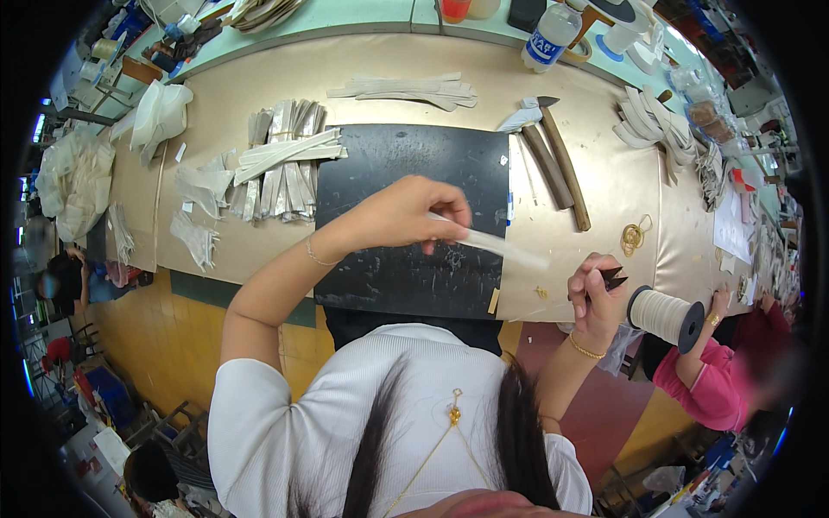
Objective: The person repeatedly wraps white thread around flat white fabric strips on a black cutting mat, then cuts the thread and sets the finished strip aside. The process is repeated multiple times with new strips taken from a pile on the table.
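Hands at work over a black mat on a tan-covered bench: your left hand is raised above the mat with fingers curled in and thumb pressed to fingertips, pinching one end of a pale strip. That strip runs from your grip out to the right and slightly nearer you, its free end hanging over the bench's tan covering just past the mat's right edge.

Your right hand sits at the near right edge of the bench, fingers folded tight around a small dark tool, whose tip pokes out toward the right; what kind of tool it is cannot be told. Just beside that hand, to the right, lies a spool of cream thread with black end caps, resting on its side at the bench edge.

Farther off, a bundle of pale strips is stacked left of the mat, and another loose pile lies beyond it at the far side. Two long wooden-handled tools lie side by side right of the mat, with a small coil of gold-coloured rings near them. A clear plastic bottle stands at the far edge. Another person in a pink sleeve is at the near right, one hand close to the spool.
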Demonstrator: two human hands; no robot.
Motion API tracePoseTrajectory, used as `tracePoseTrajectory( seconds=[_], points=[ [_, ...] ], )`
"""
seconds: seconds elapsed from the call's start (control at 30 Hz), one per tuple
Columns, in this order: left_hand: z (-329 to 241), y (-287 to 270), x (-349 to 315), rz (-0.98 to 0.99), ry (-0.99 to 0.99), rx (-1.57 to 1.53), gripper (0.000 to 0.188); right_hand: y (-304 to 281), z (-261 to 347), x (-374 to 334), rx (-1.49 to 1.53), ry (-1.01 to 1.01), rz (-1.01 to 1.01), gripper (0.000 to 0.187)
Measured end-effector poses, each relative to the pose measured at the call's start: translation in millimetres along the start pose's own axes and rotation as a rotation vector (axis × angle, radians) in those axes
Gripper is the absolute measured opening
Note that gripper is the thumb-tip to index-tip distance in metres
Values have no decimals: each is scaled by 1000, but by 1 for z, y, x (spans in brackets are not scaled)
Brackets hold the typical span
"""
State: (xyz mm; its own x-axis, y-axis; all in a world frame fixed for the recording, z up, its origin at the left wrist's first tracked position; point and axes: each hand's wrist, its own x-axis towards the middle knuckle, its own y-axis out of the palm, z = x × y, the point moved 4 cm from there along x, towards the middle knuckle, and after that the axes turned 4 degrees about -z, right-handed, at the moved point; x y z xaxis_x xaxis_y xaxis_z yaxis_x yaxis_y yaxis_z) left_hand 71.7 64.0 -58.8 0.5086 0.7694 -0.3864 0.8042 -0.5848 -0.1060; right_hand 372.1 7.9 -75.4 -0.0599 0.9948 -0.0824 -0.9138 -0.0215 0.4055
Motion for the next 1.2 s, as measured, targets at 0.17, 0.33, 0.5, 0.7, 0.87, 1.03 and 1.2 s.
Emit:
tracePoseTrajectory(
  seconds=[0.17,0.33,0.5,0.7,0.87,1.03,1.2],
  points=[
    [82,-20,-23,-310,-80,400,15,26,-23,8,-58,174,59,13],
    [113,-19,-64,-597,-132,443,21,84,-67,27,-365,466,136,18],
    [119,4,-97,-819,238,862,38,118,-99,45,-507,509,269,21],
    [145,14,-112,-838,219,933,57,150,-123,64,-598,581,391,19],
    [150,20,-113,-847,208,959,55,175,-143,76,-768,594,487,19],
    [152,21,-112,-881,220,985,51,192,-151,77,-961,535,573,25],
    [154,22,-112,-871,213,947,53,189,-162,74,-1008,513,577,27]
  ],
)
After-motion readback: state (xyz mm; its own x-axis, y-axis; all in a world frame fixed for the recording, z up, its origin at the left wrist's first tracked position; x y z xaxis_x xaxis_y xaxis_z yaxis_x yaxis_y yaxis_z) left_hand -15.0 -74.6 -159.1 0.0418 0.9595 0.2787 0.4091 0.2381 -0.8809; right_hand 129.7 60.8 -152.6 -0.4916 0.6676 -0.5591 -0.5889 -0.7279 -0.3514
